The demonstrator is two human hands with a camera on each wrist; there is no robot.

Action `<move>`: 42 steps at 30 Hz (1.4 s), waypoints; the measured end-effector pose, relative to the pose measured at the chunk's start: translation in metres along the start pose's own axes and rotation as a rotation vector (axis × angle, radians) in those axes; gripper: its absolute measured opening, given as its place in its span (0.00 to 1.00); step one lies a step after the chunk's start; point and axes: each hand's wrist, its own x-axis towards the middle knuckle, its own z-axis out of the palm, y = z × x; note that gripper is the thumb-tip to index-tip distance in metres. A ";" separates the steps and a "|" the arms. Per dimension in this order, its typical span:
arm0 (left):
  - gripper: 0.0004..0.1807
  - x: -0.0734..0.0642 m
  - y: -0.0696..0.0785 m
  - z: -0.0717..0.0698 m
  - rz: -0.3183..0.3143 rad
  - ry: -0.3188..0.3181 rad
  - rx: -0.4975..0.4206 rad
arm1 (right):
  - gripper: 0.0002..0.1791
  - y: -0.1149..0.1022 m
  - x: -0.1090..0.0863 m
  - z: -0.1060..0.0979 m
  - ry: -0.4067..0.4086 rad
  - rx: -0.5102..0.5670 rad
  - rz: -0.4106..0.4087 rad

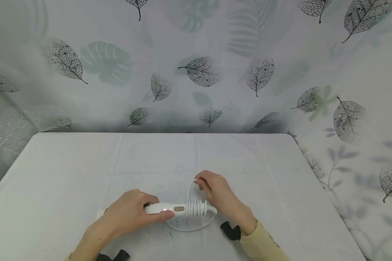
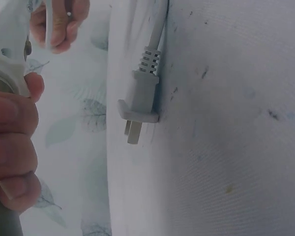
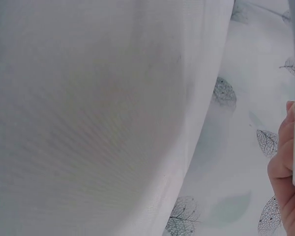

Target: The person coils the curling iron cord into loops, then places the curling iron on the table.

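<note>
A white curling iron (image 1: pixel 179 209) lies across the near middle of the table, its white cord wound in several turns round the handle. My left hand (image 1: pixel 130 210) grips it from the left, thumb along its front near a small gold-coloured panel. The dark barrel (image 2: pixel 4 216) shows below the fingers in the left wrist view. Above the handle's right end, my right hand (image 1: pixel 220 192) pinches a raised length of the cord (image 1: pixel 188 189). The two-pin plug (image 2: pixel 141 101) rests on the table cloth in the left wrist view. In the right wrist view, only part of the right hand shows.
The table (image 1: pixel 85 163) has a white cloth with small dark specks near the curling iron. Behind and beside it hangs a leaf-patterned curtain (image 1: pixel 232 105). Black pieces (image 1: pixel 230 231) sit at both wrists.
</note>
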 end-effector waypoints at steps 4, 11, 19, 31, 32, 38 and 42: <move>0.28 0.001 -0.001 0.003 -0.021 0.002 0.030 | 0.03 -0.001 0.001 -0.001 0.035 -0.003 0.013; 0.32 0.002 -0.004 0.007 -0.031 0.008 0.061 | 0.02 -0.005 0.003 -0.004 0.085 -0.008 -0.052; 0.33 0.002 -0.004 0.008 -0.024 0.006 0.052 | 0.02 -0.016 0.003 -0.007 0.126 -0.051 -0.143; 0.32 0.005 -0.003 0.009 -0.066 0.017 0.078 | 0.02 -0.026 0.001 -0.010 0.161 -0.065 -0.211; 0.31 0.005 -0.003 0.009 -0.073 0.021 0.082 | 0.02 -0.026 0.000 -0.010 0.162 -0.063 -0.213; 0.30 0.006 -0.003 0.009 -0.100 0.028 0.101 | 0.02 -0.027 0.000 -0.009 0.166 -0.032 -0.220; 0.30 0.005 -0.003 0.009 -0.135 0.040 0.102 | 0.03 -0.026 0.000 -0.008 0.176 -0.018 -0.238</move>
